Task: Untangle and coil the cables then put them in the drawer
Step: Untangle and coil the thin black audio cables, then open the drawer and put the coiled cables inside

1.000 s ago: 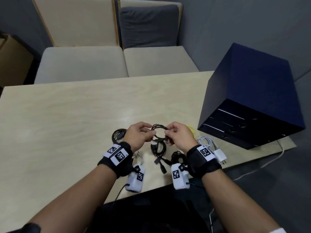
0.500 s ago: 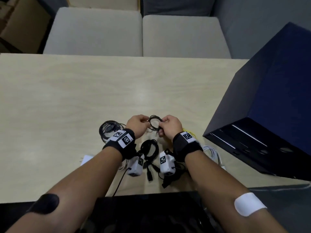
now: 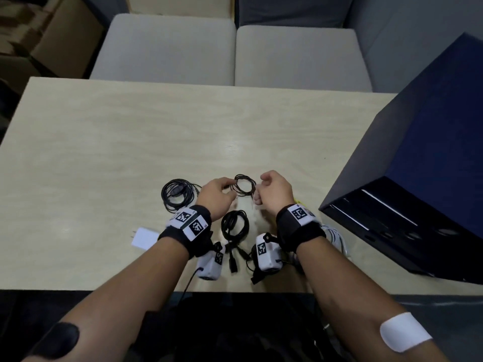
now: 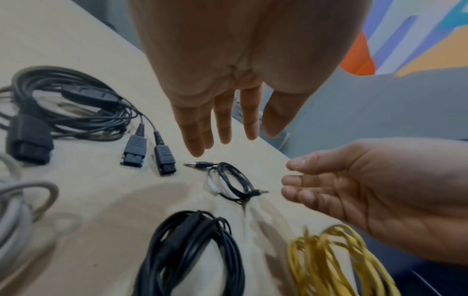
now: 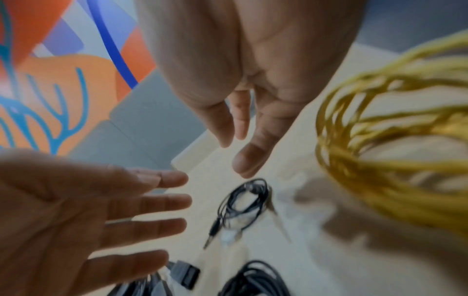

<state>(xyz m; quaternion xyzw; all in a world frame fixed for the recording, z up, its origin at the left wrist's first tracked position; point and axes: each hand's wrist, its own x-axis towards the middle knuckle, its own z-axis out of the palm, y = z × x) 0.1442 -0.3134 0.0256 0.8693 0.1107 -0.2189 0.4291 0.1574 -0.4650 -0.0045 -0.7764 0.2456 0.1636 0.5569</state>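
A small coiled black audio cable (image 3: 244,185) lies flat on the wooden table (image 3: 130,152) between my two hands. My left hand (image 3: 218,190) hovers just left of it with its fingers (image 4: 222,128) straight and nothing in them. My right hand (image 3: 271,185) hovers just right of it, fingers (image 5: 228,128) relaxed and also holding nothing. The left wrist view shows the same small coil (image 4: 233,184) with both its jack plugs free on the table. The dark blue drawer cabinet (image 3: 418,192) stands at the right with its drawers closed.
A black coil (image 3: 177,194) lies left of my left hand, and another with connectors (image 3: 235,226) between my wrists. A yellow cable (image 4: 336,260), a white cable (image 3: 337,239) and a white charger (image 3: 145,237) also lie near the front edge. Seats stand behind the table.
Both hands pinched the small black coil before. Now they have let it go, it lies on the table, and the hands have drawn slightly apart.
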